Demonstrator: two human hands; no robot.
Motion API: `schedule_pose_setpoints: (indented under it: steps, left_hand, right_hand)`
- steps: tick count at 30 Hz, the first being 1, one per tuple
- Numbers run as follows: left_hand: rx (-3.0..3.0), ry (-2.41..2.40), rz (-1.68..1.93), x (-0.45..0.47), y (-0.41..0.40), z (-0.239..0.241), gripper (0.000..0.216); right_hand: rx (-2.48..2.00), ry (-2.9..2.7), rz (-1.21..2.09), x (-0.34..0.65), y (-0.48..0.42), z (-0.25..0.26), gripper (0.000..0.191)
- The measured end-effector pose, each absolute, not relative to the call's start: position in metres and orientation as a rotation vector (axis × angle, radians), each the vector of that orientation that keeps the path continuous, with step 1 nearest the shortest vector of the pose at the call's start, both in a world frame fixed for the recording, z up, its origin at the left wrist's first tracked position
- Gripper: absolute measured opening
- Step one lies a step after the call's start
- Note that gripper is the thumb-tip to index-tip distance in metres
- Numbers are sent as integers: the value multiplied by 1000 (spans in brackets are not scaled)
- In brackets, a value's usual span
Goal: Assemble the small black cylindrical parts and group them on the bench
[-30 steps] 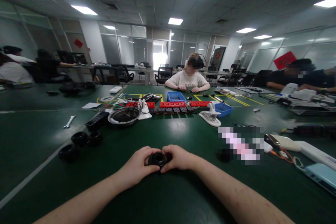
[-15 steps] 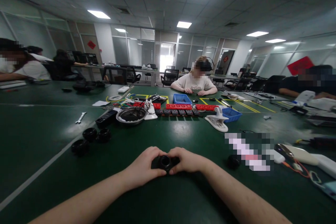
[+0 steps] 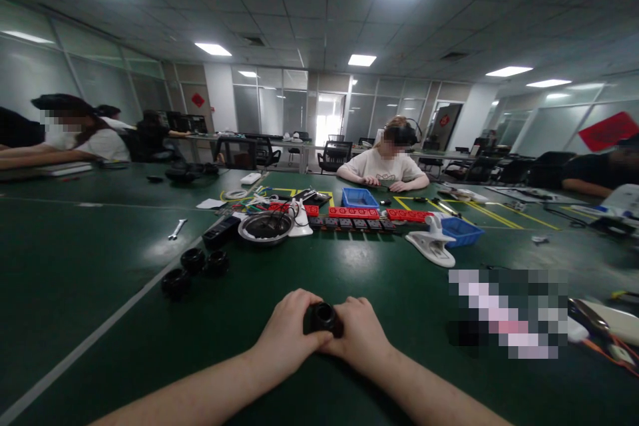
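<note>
Both my hands meet over the green table (image 3: pixel 124 339) near its front edge. Between them sits a small black round part with a hole in its top (image 3: pixel 323 317). My left hand (image 3: pixel 289 336) curls round its left side, fingers closed on it. My right hand (image 3: pixel 362 334) wraps its right side, fingers pressed against it. To the left lie three similar black round parts (image 3: pixel 196 269) in a loose cluster.
A metal bowl (image 3: pixel 265 226) with cables, red and black strips (image 3: pixel 357 217), blue bins (image 3: pixel 360 197), a white clamp (image 3: pixel 431 243) and a wrench (image 3: pixel 176 229) lie mid-table. A person (image 3: pixel 384 163) sits opposite; others sit at the left and right. Cables and a blurred patch lie right.
The view has swung left and tipped up, so everything sits further right in frame. My hands have closed in tighter round the black part, with the right hand turned more over it.
</note>
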State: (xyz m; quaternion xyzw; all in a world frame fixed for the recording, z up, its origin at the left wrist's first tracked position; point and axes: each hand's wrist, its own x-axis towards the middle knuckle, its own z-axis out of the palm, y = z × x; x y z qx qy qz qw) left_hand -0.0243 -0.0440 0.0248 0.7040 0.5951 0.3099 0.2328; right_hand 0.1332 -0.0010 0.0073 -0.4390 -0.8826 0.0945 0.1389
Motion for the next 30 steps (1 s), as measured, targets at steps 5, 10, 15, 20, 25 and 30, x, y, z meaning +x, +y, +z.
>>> schedule_pose_setpoints:
  steps: [5, 10, 15, 20, 25, 30]
  left_hand:
    - [1994, 1489, 811, -31, -43, 28, 48]
    - [2043, 1390, 791, -43, -37, 38, 66]
    - [2058, 1208, 631, -47, -27, 43, 43]
    - [2102, 1078, 616, -47, -26, 43, 49]
    - [2178, 1122, 671, -44, -31, 41, 47]
    - [2084, 1382, 707, -36, -36, 35, 38]
  right_hand:
    - [-1053, -2512, 546, 145, 10, 13, 77]
    - [-940, -2519, 948, 159, 27, 16, 81]
    - [-832, -2644, 1035, 158, 33, 28, 56]
    - [-625, -2772, 1024, 156, 36, 34, 36]
    - [-652, -2735, 930, 155, 36, 22, 26]
    - [-1083, -2614, 683, 144, 19, 11, 44]
